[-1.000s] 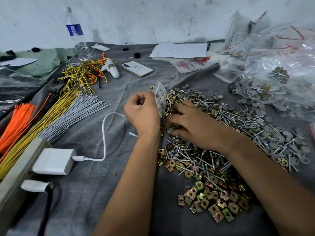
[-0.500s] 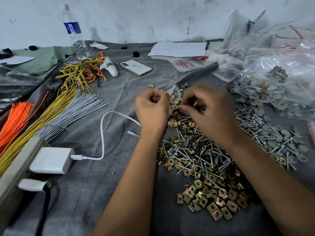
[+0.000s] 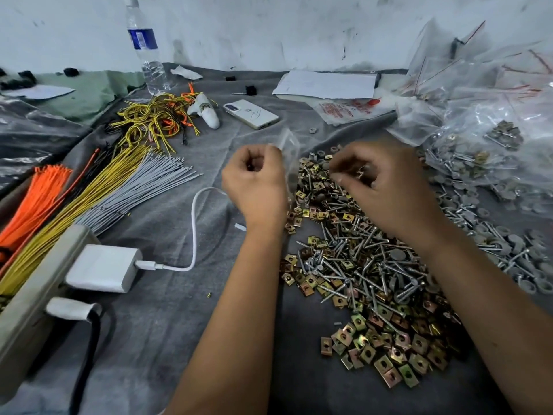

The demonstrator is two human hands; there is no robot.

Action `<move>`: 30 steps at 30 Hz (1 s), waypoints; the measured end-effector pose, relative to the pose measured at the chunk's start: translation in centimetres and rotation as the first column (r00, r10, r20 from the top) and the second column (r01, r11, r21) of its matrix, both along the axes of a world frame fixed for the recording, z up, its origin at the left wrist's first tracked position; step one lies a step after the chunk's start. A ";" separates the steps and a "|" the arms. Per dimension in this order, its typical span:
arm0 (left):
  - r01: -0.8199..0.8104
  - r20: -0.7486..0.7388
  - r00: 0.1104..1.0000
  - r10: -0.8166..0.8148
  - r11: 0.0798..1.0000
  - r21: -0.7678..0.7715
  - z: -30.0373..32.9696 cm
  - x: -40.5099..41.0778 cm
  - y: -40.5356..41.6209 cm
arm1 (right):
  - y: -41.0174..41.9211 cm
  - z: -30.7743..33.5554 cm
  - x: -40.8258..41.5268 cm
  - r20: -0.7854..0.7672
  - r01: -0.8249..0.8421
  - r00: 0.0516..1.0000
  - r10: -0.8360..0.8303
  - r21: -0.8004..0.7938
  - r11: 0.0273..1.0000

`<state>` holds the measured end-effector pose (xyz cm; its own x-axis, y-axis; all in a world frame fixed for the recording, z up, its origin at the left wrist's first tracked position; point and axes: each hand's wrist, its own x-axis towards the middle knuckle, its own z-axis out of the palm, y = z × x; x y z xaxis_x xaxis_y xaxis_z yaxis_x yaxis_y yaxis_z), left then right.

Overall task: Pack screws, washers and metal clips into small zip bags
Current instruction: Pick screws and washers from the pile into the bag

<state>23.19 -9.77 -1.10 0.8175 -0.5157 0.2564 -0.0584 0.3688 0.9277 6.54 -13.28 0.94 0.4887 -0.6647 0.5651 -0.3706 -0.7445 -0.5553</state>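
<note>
My left hand (image 3: 257, 181) holds a small clear zip bag (image 3: 289, 151) upright by its edge, fingers curled. Just right of the bag, my right hand (image 3: 386, 187) hovers over the pile with curled fingers pinching small metal parts at its fingertips. Below both hands a heap of silver screws (image 3: 359, 259) mixes with brass-coloured square metal clips (image 3: 386, 354) on the grey cloth. Grey round washers (image 3: 514, 253) with more screws spread along the right side.
Filled clear bags (image 3: 493, 139) pile up at the far right. A phone (image 3: 250, 114), a water bottle (image 3: 146, 52) and papers (image 3: 326, 85) lie behind. Yellow, grey and orange wire bundles (image 3: 98, 187), a white charger (image 3: 104, 268) with cable and a power strip (image 3: 33, 301) occupy the left.
My right hand left the pile and rose toward the bag with picked parts. My left hand lifted the bag slightly and moved it forward.
</note>
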 end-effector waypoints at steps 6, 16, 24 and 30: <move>-0.285 -0.142 0.954 0.265 0.946 -0.151 0.7 0.9 0.2 | -0.1 -0.9 2.8 -0.581 -0.081 0.812 0.057 -0.016 0.997; -0.363 0.293 0.877 0.381 0.924 -0.118 0.3 1.4 0.7 | -0.1 -0.2 4.9 -0.717 -0.105 0.678 0.163 0.125 0.987; -0.040 0.069 0.997 0.026 0.979 0.200 -0.8 2.1 -0.6 | -0.7 -1.1 3.2 -0.709 -0.142 0.701 0.077 -0.034 0.989; 0.167 0.110 0.972 -0.207 0.941 0.294 -0.9 1.9 -0.6 | -0.8 -0.6 2.0 -0.177 -0.033 0.984 0.011 -0.125 0.992</move>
